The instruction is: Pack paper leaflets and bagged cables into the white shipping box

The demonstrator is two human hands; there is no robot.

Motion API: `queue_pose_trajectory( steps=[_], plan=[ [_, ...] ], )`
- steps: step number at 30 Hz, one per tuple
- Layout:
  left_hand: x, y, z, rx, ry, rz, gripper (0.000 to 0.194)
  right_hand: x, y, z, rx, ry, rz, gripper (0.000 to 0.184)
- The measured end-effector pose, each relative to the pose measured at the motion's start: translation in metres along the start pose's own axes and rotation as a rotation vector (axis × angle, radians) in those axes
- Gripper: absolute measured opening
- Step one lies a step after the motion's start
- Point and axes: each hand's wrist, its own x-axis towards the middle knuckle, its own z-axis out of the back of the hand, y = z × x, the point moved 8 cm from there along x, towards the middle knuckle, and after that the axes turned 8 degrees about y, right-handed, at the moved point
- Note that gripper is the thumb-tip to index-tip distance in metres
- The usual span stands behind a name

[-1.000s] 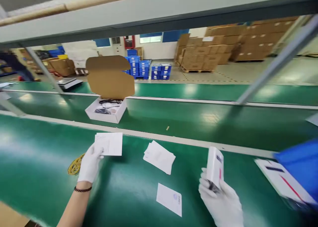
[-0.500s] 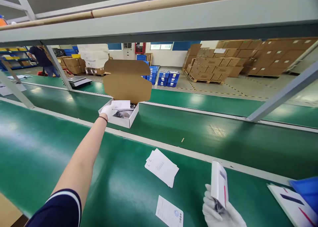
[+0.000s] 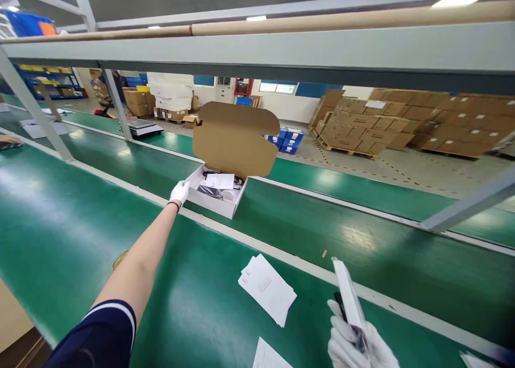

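My left hand (image 3: 179, 192), in a white glove, grips the left front corner of an open white cardboard box (image 3: 211, 204). The lid (image 3: 237, 142), brown inside, stands raised at the back. Inside the box lie a white paper sheet (image 3: 220, 181), a dark bagged piece (image 3: 211, 191) and some black cable, partly hidden. My right hand (image 3: 354, 338), also gloved, is closed around a slim white bagged item (image 3: 349, 294) with a dark part beside it; its exact kind does not show. Left of that hand lies a stack of printed white sheets (image 3: 267, 290).
Another sheet (image 3: 270, 354) lies at the near edge. A pale rail (image 3: 257, 243) separates the near green surface from the belt (image 3: 314, 223). A grey beam (image 3: 257, 51) crosses overhead, with slanted posts (image 3: 462, 210) at the sides. Stacked cartons (image 3: 362, 121) stand beyond.
My left hand has moved from the paper in the box to the box's left corner. My right hand still holds the white bagged item, now turned more edge-on. The view has shifted left.
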Motion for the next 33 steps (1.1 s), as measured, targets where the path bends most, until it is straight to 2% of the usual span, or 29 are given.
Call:
queue_pose_trajectory(
  steps=[3, 5, 7, 11, 13, 15, 18, 22, 27, 33],
  plan=[
    [-0.013, -0.007, -0.017, -0.018, 0.075, -0.071, 0.048, 0.031, 0.014, -0.056, -0.241, 0.148, 0.069, 0.030],
    [-0.039, -0.011, -0.034, -0.044, 0.126, -0.129, 0.049, 0.061, 0.016, -0.105, -0.440, 0.241, 0.119, 0.032],
    [-0.081, -0.010, -0.056, -0.078, 0.158, -0.178, 0.054, 0.094, 0.010, -0.158, -0.662, 0.349, 0.191, 0.043],
    [-0.194, 0.014, -0.103, -0.113, 0.181, -0.205, 0.056, 0.154, -0.019, -0.260, -1.106, 0.504, 0.420, 0.063],
    [-0.241, 0.023, -0.122, -0.025, 0.210, -0.274, 0.054, 0.176, -0.038, -0.301, -1.338, 0.517, 0.543, 0.069],
    [-0.269, 0.025, -0.135, 0.078, 0.294, -0.369, 0.051, 0.196, -0.062, -0.331, -1.601, 0.503, 0.609, 0.068],
    [-0.273, 0.024, -0.138, 0.192, 0.341, -0.417, 0.045, 0.223, -0.097, -0.353, -1.960, 0.466, 0.592, 0.061],
    [-0.260, 0.022, -0.130, 0.260, 0.294, -0.404, 0.041, 0.254, -0.119, -0.354, -2.140, 0.405, 0.545, 0.047],
    [-0.264, 0.018, -0.132, 0.279, 0.315, -0.443, 0.036, 0.274, -0.118, -0.350, -2.254, 0.346, 0.520, 0.035],
    [-0.264, 0.016, -0.129, 0.287, 0.285, -0.487, 0.032, 0.282, -0.095, -0.356, -2.331, 0.278, 0.490, 0.021]
  ],
)
